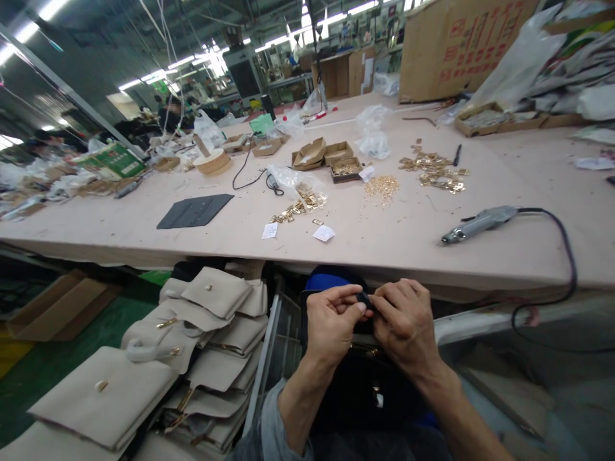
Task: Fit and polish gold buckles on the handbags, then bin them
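Observation:
Both my hands work below the table's near edge, over a black bag [358, 384] resting on my lap. My left hand [331, 323] and my right hand [406, 323] meet fingertip to fingertip, pinching a small black part [364, 299] at the bag's top. Fingers of both hands are curled closed round it. A bit of gold hardware [368, 351] shows on the bag just under my hands.
A pale worktable [384, 243] spreads ahead with gold metal fittings [432, 169], small cardboard trays [321, 157], a dark flat panel [195, 211] and a corded grey power tool [480, 222]. Stacked beige bags [202, 346] lie lower left. Other people sit far left.

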A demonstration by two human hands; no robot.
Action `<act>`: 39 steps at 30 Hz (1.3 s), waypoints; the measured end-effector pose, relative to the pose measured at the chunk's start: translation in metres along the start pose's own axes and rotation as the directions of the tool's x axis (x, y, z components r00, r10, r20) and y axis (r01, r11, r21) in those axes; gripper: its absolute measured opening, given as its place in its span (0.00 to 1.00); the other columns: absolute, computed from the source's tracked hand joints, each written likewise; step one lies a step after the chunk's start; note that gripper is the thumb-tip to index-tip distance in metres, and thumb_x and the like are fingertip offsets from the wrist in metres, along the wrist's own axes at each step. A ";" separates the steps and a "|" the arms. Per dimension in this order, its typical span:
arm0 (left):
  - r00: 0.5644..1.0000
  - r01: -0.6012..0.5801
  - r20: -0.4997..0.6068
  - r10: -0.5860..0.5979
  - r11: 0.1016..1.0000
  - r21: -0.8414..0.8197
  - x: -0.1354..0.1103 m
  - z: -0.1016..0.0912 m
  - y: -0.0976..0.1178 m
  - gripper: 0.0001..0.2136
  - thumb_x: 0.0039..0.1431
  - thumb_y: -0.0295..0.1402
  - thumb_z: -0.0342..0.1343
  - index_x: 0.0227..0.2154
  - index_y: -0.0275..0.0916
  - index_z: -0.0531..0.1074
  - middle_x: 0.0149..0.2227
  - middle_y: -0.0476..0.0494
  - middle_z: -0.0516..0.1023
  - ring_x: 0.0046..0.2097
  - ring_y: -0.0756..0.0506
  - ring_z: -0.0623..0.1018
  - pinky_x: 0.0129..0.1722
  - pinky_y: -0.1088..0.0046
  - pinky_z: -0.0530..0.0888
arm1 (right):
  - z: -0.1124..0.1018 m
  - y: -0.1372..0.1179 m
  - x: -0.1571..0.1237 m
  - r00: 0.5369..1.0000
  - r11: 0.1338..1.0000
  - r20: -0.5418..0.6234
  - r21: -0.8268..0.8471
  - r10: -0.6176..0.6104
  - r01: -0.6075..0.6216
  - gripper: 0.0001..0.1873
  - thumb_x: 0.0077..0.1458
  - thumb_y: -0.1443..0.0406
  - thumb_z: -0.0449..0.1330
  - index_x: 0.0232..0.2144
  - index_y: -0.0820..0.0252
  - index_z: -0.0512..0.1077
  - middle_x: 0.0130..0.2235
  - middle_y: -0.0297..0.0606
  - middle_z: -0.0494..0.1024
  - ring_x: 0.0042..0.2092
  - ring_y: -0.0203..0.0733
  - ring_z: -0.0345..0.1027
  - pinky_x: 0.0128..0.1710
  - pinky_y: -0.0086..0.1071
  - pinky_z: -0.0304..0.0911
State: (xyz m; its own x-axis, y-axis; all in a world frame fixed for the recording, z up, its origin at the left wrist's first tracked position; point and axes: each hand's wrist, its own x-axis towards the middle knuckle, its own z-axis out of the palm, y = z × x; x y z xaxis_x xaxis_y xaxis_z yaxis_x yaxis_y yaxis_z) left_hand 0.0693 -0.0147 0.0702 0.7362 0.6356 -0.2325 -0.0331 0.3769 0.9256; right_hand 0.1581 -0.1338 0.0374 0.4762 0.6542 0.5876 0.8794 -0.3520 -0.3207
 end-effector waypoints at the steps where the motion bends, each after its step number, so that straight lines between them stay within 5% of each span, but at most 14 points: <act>1: 1.000 -0.028 0.006 0.028 0.999 0.031 0.002 0.001 -0.001 0.14 0.44 0.29 0.73 0.36 0.30 0.83 0.27 0.43 0.82 0.26 0.46 0.82 0.33 0.70 0.82 | 0.001 0.001 0.001 1.000 1.000 0.002 0.001 0.002 -0.002 0.09 0.62 0.71 0.57 0.35 0.59 0.77 0.35 0.39 0.75 0.41 0.46 0.64 0.55 0.49 0.56; 6: 0.991 -0.131 0.007 0.132 0.971 0.199 0.005 0.004 -0.006 0.07 0.52 0.30 0.70 0.33 0.33 0.83 0.29 0.42 0.83 0.27 0.46 0.81 0.29 0.72 0.79 | 0.004 0.004 0.004 1.000 1.000 0.013 -0.005 0.022 -0.022 0.11 0.65 0.70 0.55 0.33 0.59 0.77 0.33 0.40 0.73 0.40 0.46 0.62 0.53 0.48 0.57; 9: 0.943 -0.313 0.028 0.332 0.853 0.419 -0.001 0.006 -0.004 0.03 0.60 0.29 0.65 0.33 0.37 0.83 0.30 0.44 0.81 0.30 0.46 0.79 0.30 0.73 0.76 | 0.007 0.004 0.005 0.999 0.999 0.005 0.006 0.046 -0.046 0.11 0.66 0.70 0.56 0.34 0.59 0.78 0.33 0.40 0.73 0.40 0.45 0.62 0.51 0.47 0.57; 12: 0.762 -0.545 0.045 0.645 0.604 0.582 -0.006 0.002 0.010 0.05 0.65 0.28 0.61 0.36 0.40 0.83 0.35 0.44 0.79 0.36 0.45 0.79 0.37 0.71 0.76 | 0.011 0.003 0.005 0.998 0.997 -0.017 0.040 0.061 -0.061 0.10 0.65 0.71 0.57 0.34 0.59 0.77 0.34 0.38 0.73 0.39 0.44 0.62 0.49 0.45 0.57; 14: 0.615 -0.581 -0.023 0.788 0.473 0.663 -0.004 -0.008 0.025 0.05 0.65 0.28 0.61 0.38 0.40 0.82 0.37 0.43 0.78 0.38 0.45 0.79 0.36 0.71 0.76 | 0.013 0.003 0.004 0.996 0.995 -0.012 0.054 0.087 -0.086 0.08 0.63 0.73 0.59 0.33 0.59 0.76 0.34 0.38 0.73 0.39 0.44 0.63 0.48 0.44 0.57; 16: 0.563 -0.511 -0.086 0.822 0.428 0.745 0.003 -0.023 0.041 0.04 0.65 0.29 0.62 0.38 0.40 0.82 0.39 0.42 0.78 0.38 0.45 0.79 0.32 0.73 0.74 | 0.015 0.004 0.003 0.993 0.992 0.006 0.054 0.115 -0.116 0.08 0.61 0.73 0.60 0.33 0.58 0.76 0.34 0.38 0.73 0.40 0.45 0.63 0.47 0.44 0.56; 20: 0.706 -0.349 -0.130 0.696 0.502 0.792 0.009 -0.043 0.056 0.10 0.65 0.33 0.60 0.45 0.37 0.81 0.39 0.40 0.79 0.34 0.45 0.79 0.26 0.76 0.73 | 0.019 0.003 0.003 0.989 0.989 0.036 0.040 0.142 -0.144 0.07 0.60 0.73 0.61 0.34 0.58 0.76 0.35 0.39 0.73 0.41 0.46 0.63 0.43 0.42 0.56; 23: 0.852 -0.282 -0.193 0.487 0.736 0.616 0.001 -0.033 0.048 0.19 0.68 0.42 0.57 0.54 0.34 0.77 0.31 0.43 0.80 0.25 0.49 0.76 0.23 0.77 0.73 | 0.021 -0.001 0.006 0.987 0.988 0.064 0.020 0.150 -0.151 0.06 0.60 0.73 0.61 0.34 0.58 0.76 0.36 0.40 0.73 0.41 0.47 0.62 0.40 0.40 0.55; 26: 0.980 -0.095 -0.142 0.138 0.957 0.273 -0.001 -0.012 0.033 0.27 0.64 0.54 0.59 0.48 0.30 0.79 0.27 0.41 0.81 0.21 0.48 0.77 0.19 0.77 0.73 | 0.021 -0.008 0.010 0.988 0.990 0.066 0.010 0.137 -0.138 0.08 0.59 0.74 0.59 0.31 0.58 0.74 0.34 0.40 0.72 0.40 0.46 0.61 0.38 0.40 0.54; 30: 0.971 0.190 -0.131 -0.198 0.979 -0.076 0.012 0.001 0.015 0.29 0.48 0.54 0.71 0.36 0.27 0.80 0.26 0.35 0.82 0.22 0.45 0.81 0.20 0.76 0.76 | 0.020 -0.014 0.011 0.988 0.988 0.046 0.038 0.148 -0.150 0.11 0.54 0.77 0.57 0.26 0.58 0.70 0.32 0.40 0.70 0.38 0.45 0.60 0.37 0.39 0.52; 34: 0.978 0.174 -0.098 -0.186 0.977 -0.120 0.020 -0.005 -0.006 0.24 0.36 0.42 0.79 0.31 0.27 0.82 0.27 0.33 0.84 0.24 0.45 0.82 0.23 0.76 0.78 | 0.019 -0.008 0.007 0.979 0.978 0.060 0.069 0.194 -0.198 0.10 0.59 0.74 0.58 0.28 0.58 0.73 0.33 0.39 0.71 0.38 0.45 0.61 0.38 0.38 0.54; 39: 0.988 0.111 -0.099 -0.120 0.990 -0.092 0.020 -0.013 -0.035 0.24 0.37 0.43 0.79 0.33 0.29 0.83 0.28 0.34 0.85 0.25 0.43 0.83 0.25 0.73 0.80 | 0.026 0.006 0.004 0.963 0.972 0.175 0.079 0.204 -0.220 0.10 0.57 0.75 0.59 0.30 0.56 0.75 0.34 0.38 0.72 0.39 0.45 0.63 0.39 0.37 0.57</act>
State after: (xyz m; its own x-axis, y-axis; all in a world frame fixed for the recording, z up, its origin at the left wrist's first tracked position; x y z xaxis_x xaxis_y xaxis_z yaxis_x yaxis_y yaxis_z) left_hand 0.0760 -0.0062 0.0297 0.6645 0.6491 -0.3701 -0.0135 0.5057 0.8626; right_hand 0.1655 -0.1154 0.0185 0.6376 0.6753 0.3706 0.7497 -0.4333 -0.5003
